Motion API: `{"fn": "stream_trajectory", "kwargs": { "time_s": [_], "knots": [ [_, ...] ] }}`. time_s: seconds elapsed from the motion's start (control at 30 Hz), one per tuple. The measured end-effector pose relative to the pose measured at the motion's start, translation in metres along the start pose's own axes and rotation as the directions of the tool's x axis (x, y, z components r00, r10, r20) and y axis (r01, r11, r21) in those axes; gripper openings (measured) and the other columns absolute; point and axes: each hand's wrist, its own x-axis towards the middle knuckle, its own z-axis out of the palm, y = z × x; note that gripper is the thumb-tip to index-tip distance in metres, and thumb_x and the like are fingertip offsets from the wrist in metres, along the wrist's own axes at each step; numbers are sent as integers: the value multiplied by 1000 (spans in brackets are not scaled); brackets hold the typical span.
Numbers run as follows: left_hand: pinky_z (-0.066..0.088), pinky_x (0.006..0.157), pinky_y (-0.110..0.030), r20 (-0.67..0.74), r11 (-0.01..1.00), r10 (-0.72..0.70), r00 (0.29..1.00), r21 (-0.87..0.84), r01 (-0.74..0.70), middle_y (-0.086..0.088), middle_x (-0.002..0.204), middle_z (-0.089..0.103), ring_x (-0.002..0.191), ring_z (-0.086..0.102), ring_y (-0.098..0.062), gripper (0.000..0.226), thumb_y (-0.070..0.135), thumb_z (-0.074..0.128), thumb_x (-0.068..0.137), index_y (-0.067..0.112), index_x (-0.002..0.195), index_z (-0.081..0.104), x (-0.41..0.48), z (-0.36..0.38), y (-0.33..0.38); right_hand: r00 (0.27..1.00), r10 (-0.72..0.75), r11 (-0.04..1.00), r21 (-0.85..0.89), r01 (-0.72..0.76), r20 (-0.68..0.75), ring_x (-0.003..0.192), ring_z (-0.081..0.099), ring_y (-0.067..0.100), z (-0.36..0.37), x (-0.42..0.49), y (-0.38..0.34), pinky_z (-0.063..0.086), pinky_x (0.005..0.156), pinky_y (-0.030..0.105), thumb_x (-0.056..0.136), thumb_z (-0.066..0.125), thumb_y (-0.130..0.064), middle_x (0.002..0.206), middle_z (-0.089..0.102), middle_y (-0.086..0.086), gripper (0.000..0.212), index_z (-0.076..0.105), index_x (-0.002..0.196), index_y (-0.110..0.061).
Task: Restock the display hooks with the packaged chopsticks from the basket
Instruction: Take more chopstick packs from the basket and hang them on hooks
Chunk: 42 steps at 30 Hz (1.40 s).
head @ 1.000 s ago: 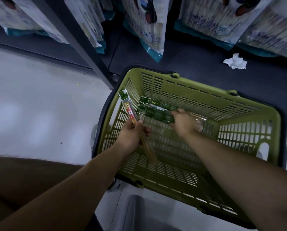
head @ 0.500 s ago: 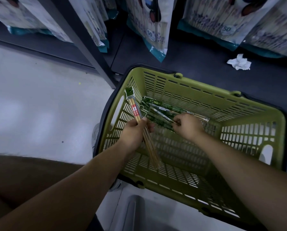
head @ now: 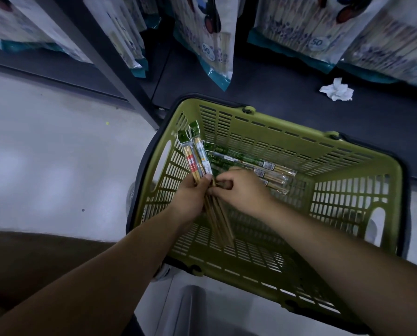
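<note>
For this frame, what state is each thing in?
held packs: two, sealed, standing tilted over the basket
left hand: grips the held packs
right hand: fingers curled against them; grip unclear
loose packs: lying flat in the basket
basket: upright, partly filled
tissue: crumpled
bags: hanging

The basket [head: 275, 134] is open at the top, so a hand can come straight down into it. Its right half, from the middle to the right wall, shows only slatted floor. The left half is crowded. The left hand [head: 190, 200] grips two packs [head: 197, 158] near the left wall, the right hand [head: 241, 190] pinches them just beside it, and both forearms cross the near rim. Loose packs [head: 251, 166] lie along the far wall's foot. Beyond the far rim, hanging bags [head: 209, 40] dangle over the dark shelf base [head: 275, 81]. A slanted shelf post [head: 100, 59] meets the basket's far-left corner. Left of the basket, pale floor [head: 45, 154] lies open.
</note>
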Motion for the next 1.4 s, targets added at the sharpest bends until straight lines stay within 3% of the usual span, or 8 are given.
{"fn": "stream_trajectory", "kwargs": {
  "time_s": [0.1, 0.3, 0.73, 1.0, 1.13, 1.23, 1.3, 1.4],
  "knots": [
    [59, 77, -46, -30, 999, 13, 999, 32, -12, -7, 89, 72, 83, 70, -26, 23, 32, 52, 106, 13, 112, 64, 3, -3, 1, 996, 34, 999, -7, -34, -81, 74, 54, 2, 3, 2, 13, 37, 58, 26, 90, 56, -63, 84, 53, -15, 42, 73, 101, -26],
    [57, 89, -62, -45, 1000, 15, 999, 25, -14, -11, 94, 76, 100, 72, -40, 23, 37, 51, 106, 16, 111, 60, 0, -5, 2, 968, 249, 892, -388, -231, -4, 122, 54, 31, 7, 16, 65, 53, 93, 38, 91, 73, -32, 137, 48, 7, 61, 51, 145, -16],
    [62, 76, -48, 19, 1000, 27, 999, -10, -27, -13, 92, 74, 84, 74, -27, 26, 33, 51, 106, 10, 116, 57, -5, -6, 5, 967, 251, 777, -587, -227, -41, 127, 52, 32, 27, 23, 64, 51, 92, 39, 89, 68, -9, 138, 56, 11, 50, 56, 137, -14],
    [60, 85, -45, 84, 1000, 4, 996, -6, -3, -12, 95, 70, 89, 71, -24, 23, 22, 54, 105, 7, 122, 55, -10, -4, 8, 960, 278, 785, -565, -253, -45, 107, 62, 28, 15, 27, 69, 54, 81, 36, 91, 66, -11, 113, 66, 9, 22, 69, 113, -14],
    [56, 79, -41, 89, 1000, -11, 996, -5, 11, -11, 97, 73, 92, 71, -23, 22, 23, 55, 105, 8, 120, 58, -9, -3, 8, 954, 292, 868, -402, -292, -63, 94, 65, 28, -1, 23, 70, 43, 66, 27, 88, 72, -24, 101, 68, 9, 23, 73, 110, -16],
    [54, 78, -39, 56, 1000, -15, 998, 26, 14, -8, 108, 76, 103, 71, -24, 24, 26, 54, 105, 12, 123, 61, -7, 0, 8, 958, 287, 952, -105, -287, -17, 75, 64, 24, -22, 18, 59, 34, 54, 27, 85, 77, -24, 74, 65, 0, 6, 72, 82, -23],
    [57, 82, -42, 28, 1000, -18, 999, 5, 18, -6, 112, 76, 110, 70, -24, 25, 26, 54, 106, 14, 126, 61, -6, 1, 11, 961, 243, 963, 82, -255, 129, 63, 62, 13, -36, 15, 42, 40, 57, 26, 85, 80, -23, 61, 63, -8, 21, 67, 68, -25],
    [58, 93, -53, 65, 1000, 10, 998, -20, -9, -9, 117, 75, 110, 72, -28, 30, 28, 53, 106, 16, 133, 58, -7, 2, 17, 962, 145, 934, 289, -211, 234, 74, 71, 3, -41, 9, 12, 54, 73, 29, 82, 84, -23, 81, 76, -12, 9, 77, 88, -24]
  ]
}}
